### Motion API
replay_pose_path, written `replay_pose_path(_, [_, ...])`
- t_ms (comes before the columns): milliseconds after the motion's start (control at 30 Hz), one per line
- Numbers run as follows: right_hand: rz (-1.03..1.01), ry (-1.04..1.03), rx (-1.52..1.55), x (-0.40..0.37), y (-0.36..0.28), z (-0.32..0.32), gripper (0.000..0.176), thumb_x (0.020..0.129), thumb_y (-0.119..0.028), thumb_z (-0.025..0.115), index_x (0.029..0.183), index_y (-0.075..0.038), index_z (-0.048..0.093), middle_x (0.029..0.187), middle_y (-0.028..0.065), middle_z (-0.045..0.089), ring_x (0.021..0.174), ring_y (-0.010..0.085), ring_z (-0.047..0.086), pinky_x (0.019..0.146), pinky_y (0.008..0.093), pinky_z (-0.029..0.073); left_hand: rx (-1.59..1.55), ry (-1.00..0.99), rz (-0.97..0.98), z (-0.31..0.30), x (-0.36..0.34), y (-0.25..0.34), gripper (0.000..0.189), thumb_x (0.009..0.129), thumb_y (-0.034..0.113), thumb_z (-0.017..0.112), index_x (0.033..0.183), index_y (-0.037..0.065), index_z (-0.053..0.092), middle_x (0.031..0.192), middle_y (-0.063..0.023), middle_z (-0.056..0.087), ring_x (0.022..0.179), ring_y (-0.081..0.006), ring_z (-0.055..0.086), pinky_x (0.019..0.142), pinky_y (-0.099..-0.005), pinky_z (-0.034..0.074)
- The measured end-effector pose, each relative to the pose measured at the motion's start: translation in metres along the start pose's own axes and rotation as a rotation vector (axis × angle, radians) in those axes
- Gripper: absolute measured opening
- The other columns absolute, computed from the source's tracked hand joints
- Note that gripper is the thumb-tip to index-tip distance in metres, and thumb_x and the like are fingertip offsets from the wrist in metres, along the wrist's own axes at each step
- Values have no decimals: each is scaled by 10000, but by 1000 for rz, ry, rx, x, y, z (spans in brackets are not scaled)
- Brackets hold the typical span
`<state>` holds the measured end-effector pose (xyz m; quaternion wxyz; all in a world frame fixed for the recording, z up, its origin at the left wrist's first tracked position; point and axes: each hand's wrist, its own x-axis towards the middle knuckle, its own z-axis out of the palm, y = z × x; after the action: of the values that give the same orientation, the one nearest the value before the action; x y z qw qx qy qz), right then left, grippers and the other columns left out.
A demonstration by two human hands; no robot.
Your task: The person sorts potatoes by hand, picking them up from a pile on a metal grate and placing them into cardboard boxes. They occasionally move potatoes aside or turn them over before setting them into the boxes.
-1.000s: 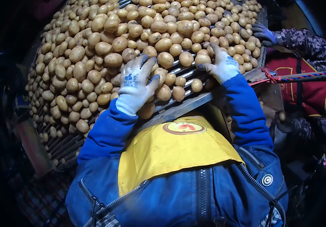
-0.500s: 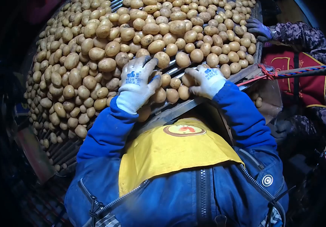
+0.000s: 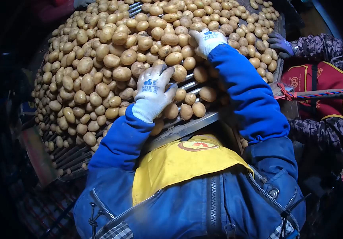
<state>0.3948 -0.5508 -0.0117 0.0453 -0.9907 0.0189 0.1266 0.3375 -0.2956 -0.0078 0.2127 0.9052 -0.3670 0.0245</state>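
Left hand (image 3: 153, 93) is lying spread flat on potatoes (image 3: 111, 59) mid-frame, gripping nothing. Right hand (image 3: 206, 40) is resting upper centre, can't tell its grip. Likely firm, dusty, rolling easily, so I'm cupping whole, not pinching.

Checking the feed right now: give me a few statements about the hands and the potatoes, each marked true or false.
1. The left hand and right hand both wear white gloves. True.
2. The right hand reaches farther up the potatoes than the left hand. True.
3. The left hand hovers clear of the potatoes. False: it lies spread on them near the lower edge of the roller table.
4. The co-worker's hand at the right edge is bare. False: it wears a dark glove.
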Motion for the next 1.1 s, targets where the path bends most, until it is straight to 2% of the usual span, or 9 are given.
replay_pose_path(33, [-5,4,-1,-2,1,-2,575,893,-277,625,1455,-208,518,1350,212,614,1187,369,646,975,471,532,19,22,-9,-2,-1,-4,493,831,248,745,1286,89,644,1264,-185,616,1163,-384,578,998,-474,462])
replay_pose_path(133, [-30,-39,671,-14,22,5,565,821,-355,724,1306,-77,646,1137,215,720,1060,331,698,917,393,539,28,64,-45,-11,14,-19,500,859,252,730,1328,110,628,1338,-180,601,1231,-375,559,1062,-472,440])
replay_pose_path(300, [216,-141,1608,-80,18,27,494,979,-401,647,1327,-50,641,1154,94,696,1026,214,648,901,360,515,81,88,94,9,73,-46,550,843,240,718,1367,138,584,1366,-145,583,1251,-348,540,1069,-468,431])
replay_pose_path(433, [432,-207,1712,-134,19,15,573,958,-443,681,1304,11,637,1182,87,685,1084,182,613,957,325,480,315,28,207,36,117,-55,406,812,237,709,1207,176,640,1221,-104,618,1160,-325,570,991,-470,473])
replay_pose_path(500, [172,-186,1645,-143,41,44,581,936,-430,723,1302,13,642,1169,67,683,1096,162,595,969,310,464,322,-95,104,35,131,-45,375,810,225,702,1177,168,650,1166,-121,626,1094,-338,604,915,-466,517])
replay_pose_path(633, [176,-131,1765,-161,48,49,599,921,-414,747,1329,8,628,1208,49,663,1104,144,586,970,288,455,226,-158,63,29,132,-44,384,819,196,667,1200,154,647,1158,-162,622,1084,-360,637,901,-475,534])
replay_pose_path(833, [116,10,2035,-205,42,38,735,768,-109,854,1425,-15,536,1372,97,610,1260,204,580,1096,355,453,-40,-39,120,14,95,-12,301,880,244,696,1132,80,672,1073,-152,653,1030,-358,645,894,-448,526])
replay_pose_path(933, [122,199,2028,-240,35,44,735,760,-67,850,1422,-7,537,1362,105,618,1254,218,588,1083,359,467,-131,36,205,18,69,15,345,888,194,713,1193,39,672,1213,-187,651,1132,-367,638,977,-422,513])
replay_pose_path(1100, [357,426,2312,-325,31,70,624,790,-36,825,1365,3,587,1208,130,684,1016,204,688,831,301,582,-363,-105,225,23,47,71,377,901,90,704,1270,27,660,1276,-166,641,1149,-281,643,958,-363,523])
